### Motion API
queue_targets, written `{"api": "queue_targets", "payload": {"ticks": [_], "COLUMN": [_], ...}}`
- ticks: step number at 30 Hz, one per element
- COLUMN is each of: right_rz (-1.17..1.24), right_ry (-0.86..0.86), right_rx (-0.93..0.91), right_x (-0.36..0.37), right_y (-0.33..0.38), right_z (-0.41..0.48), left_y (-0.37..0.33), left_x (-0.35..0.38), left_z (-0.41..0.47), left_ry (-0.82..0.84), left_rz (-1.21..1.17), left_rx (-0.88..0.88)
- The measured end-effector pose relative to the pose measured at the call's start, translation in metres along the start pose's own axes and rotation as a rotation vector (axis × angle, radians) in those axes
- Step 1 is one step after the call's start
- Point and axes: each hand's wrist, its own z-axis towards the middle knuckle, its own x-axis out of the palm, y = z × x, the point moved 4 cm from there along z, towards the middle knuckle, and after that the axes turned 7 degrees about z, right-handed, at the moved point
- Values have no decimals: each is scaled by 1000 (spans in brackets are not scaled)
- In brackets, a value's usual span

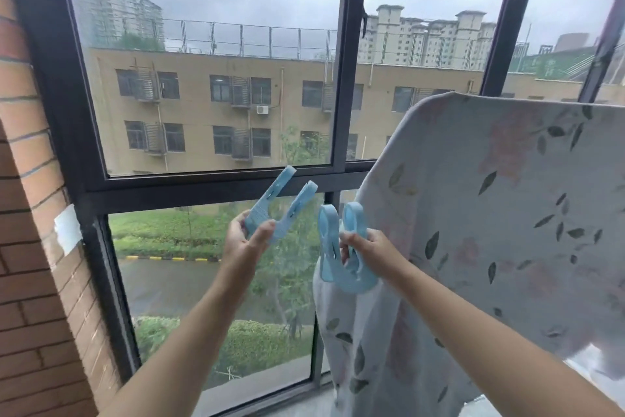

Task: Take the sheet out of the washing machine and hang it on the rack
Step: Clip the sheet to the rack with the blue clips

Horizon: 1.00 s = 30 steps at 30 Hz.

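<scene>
1. The sheet (490, 214), pale grey with dark leaves and faded pink flowers, hangs at the right. It is draped over a straight top edge and falls in folds to the bottom of the view. Whatever bears it is hidden under the cloth.
2. The left hand (241, 241) is raised in front of the window (345, 78), well left of the sheet. Its thumb and fingers are curled round the lower end of a blue peg (277, 210) and pinch it.
3. That peg points up and to the right. Its two ridged prongs stand spread apart, with a clear gap between them.
4. The right hand (368, 247) is held just before the sheet's left edge. Its fingers are curled round a second peg (341, 268) of the same blue, gripping it at the middle.
5. The second peg shows two looped ends pointing up and a curved part below the fingers. Whether it touches the sheet cannot be told.
6. The two pegs are near each other but apart.
7. A brick wall (27, 214) stands at the left, and a strip of white tape (67, 230) sits where it meets the window frame.
</scene>
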Motion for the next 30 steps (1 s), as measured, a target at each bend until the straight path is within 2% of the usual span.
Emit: {"api": "queue_targets", "payload": {"ticks": [3,8,11,14,17,19,25,27,30], "right_rz": [-10,14,19,-39,-10,72,718,810,841], "right_ry": [-6,8,68,150,110,108,313,318,235], "right_rx": [34,88,153,245,266,283,356,319,217], "right_x": [-15,-40,-57,-80,-120,-153,-261,-288,-326], "right_y": [-12,-33,-44,-52,-61,-69,-112,-119,-115], "right_z": [-12,-31,-41,-56,-70,-81,-133,-143,-143], "left_y": [10,3,-2,3,6,4,-11,-22,-41], "left_x": [45,111,146,186,230,265,354,380,416], "left_z": [-5,-11,-17,-26,-34,-41,-54,-58,-60], "left_ry": [100,179,235,245,199,160,9,-43,-42], "left_rz": [-193,-346,-362,-320,-285,-288,-309,-318,-328], "left_rx": [-60,0,30,-42,-49,-9,132,160,217]}}
